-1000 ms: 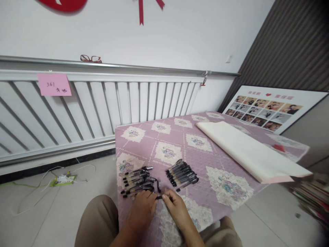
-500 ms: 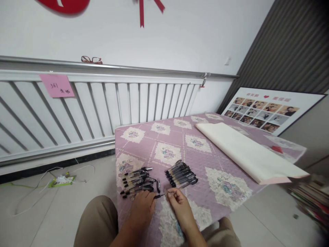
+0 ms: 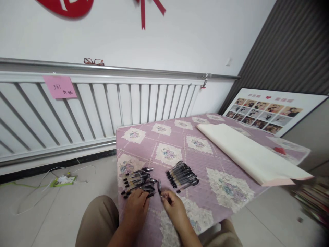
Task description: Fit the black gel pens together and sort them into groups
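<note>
My left hand (image 3: pixel 136 207) is closed around a pen, whose dark front end (image 3: pixel 151 194) sticks out to the right past the fingers; most of its barrel is hidden. To its right, the thumb and fingertips of my right hand (image 3: pixel 176 209) pinch the lower end of a black pen cap (image 3: pixel 159 187). A loose pile of capless-looking pens (image 3: pixel 137 180) lies just beyond my left hand. Beyond my right hand, several capped black pens (image 3: pixel 181 174) are lined up side by side, with one pen (image 3: pixel 188 186) slightly apart at the near end.
A purple floral cloth (image 3: pixel 146 147) covers the table. A long cream sheet (image 3: pixel 231 147) lies on the right, near a photo board (image 3: pixel 262 111). Behind stands a white radiator (image 3: pixel 92 113); a power strip (image 3: pixel 64 180) with cables is on the floor at left.
My right hand has shifted left to the pen cap and now grips its lower end. My left hand has drawn back slightly left with the pen, whose front end shows less far out.
</note>
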A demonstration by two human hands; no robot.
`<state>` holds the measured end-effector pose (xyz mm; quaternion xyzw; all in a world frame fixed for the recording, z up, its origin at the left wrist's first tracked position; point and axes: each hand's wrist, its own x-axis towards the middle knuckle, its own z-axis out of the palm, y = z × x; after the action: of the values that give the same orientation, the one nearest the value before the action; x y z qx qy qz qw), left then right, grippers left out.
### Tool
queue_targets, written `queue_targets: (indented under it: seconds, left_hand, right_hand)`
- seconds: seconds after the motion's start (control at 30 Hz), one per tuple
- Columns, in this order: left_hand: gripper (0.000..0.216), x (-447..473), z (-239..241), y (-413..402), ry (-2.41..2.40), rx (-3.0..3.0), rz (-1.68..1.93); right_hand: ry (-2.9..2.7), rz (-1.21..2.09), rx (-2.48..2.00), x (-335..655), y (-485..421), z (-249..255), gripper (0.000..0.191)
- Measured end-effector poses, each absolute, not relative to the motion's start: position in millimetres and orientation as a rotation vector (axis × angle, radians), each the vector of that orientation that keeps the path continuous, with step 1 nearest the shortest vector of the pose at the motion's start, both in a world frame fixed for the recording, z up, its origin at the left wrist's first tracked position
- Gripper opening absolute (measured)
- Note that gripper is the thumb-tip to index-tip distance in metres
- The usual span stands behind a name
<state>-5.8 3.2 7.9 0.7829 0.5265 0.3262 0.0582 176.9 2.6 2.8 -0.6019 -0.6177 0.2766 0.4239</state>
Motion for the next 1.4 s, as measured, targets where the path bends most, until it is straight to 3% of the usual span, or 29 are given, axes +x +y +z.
queue_targets:
  seconds: [0.47,0.93,1.23,1.4]
  left_hand:
    - [0.017,-6.3,11.5,2.9,1.820,2.329,0.663]
    - [0.014,-4.4,16.8,2.2,1.861,2.312,0.571]
    - [0.019,-4.2,10.1,5.1,1.857,2.338,0.603]
    - [0.021,-5.0,6.1,2.8,1.784,2.417,0.776]
  right_hand:
    - [-1.534,0.399,-1.614,160.7,4.2,5.3,0.016]
    - [-1.703,0.459,-1.561,164.0,0.3,7.1,0.030]
    - [-1.745,0.271,-1.726,154.9,5.0,14.7,0.011]
    - [-1.598,0.258,-1.635,164.6,-3.7,4.0,0.014]
